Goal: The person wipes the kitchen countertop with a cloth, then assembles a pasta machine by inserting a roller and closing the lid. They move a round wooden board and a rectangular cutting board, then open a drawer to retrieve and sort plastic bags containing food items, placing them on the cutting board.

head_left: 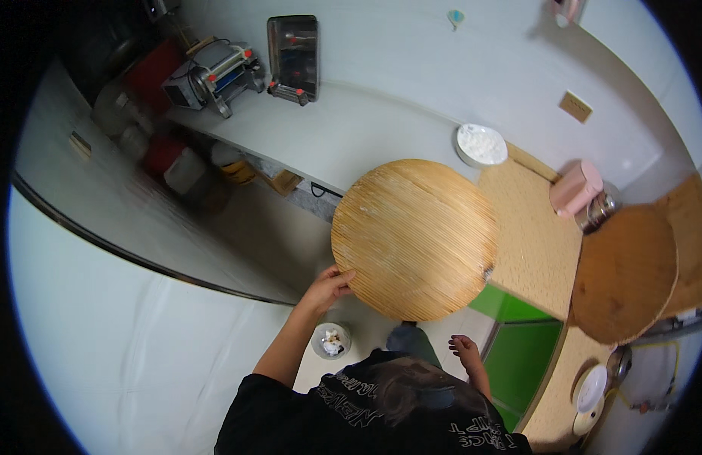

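A round tray of thin parallel stalks [413, 239] is held up in front of me, with whitish powdery traces on its face. My left hand [328, 289] grips its lower left rim, the thumb on top and the other fingers partly hidden. My right hand [466, 348] hangs low by my body, apart from the tray, fingers loosely bent with nothing in them. Beyond the tray, a white bowl of white powder [481, 145] stands where the white counter [351, 131] meets the wood-patterned worktop [535, 250].
An electric dough roller machine [220, 71] and an upright metal tray [294, 54] stand at the far left. To the right are a pink kettle [577, 187], a large round brown board [627, 276] and a white dish [591, 388]. A waste bin [331, 341] sits on the floor.
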Available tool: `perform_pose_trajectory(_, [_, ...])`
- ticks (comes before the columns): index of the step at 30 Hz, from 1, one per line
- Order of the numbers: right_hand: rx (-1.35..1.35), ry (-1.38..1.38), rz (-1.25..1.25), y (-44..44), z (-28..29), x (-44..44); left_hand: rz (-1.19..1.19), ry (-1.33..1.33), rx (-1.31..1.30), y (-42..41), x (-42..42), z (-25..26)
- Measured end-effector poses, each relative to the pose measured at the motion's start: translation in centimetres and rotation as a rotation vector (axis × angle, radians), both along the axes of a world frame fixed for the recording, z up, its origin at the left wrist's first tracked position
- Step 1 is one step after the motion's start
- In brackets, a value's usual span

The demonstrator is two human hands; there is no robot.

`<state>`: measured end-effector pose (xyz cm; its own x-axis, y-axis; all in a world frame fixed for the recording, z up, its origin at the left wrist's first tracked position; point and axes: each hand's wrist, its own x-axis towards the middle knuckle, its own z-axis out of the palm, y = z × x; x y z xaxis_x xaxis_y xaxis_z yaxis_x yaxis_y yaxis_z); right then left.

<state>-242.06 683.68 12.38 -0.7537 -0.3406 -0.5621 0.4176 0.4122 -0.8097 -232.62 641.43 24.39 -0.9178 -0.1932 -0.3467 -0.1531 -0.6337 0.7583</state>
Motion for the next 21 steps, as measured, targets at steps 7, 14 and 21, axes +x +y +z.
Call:
perform_pose_trajectory(7, [-0.028,0.161,0.194,0.3,-2.9,-8.2,0.212,0.062,-0.010,1.8,-5.2,-4.1])
perform_pose_trajectory(14, [0.010,0.438,0.467,-3.9,-2.8,-12.1,0.266,0.082,-0.059,1.2,-10.1,-10.5])
perform_pose_trajectory(21, [-0.082,0.490,0.476,-7.5,-9.0,-19.3,0.316,0.177,-0.070,-1.0,-16.8,-16.3])
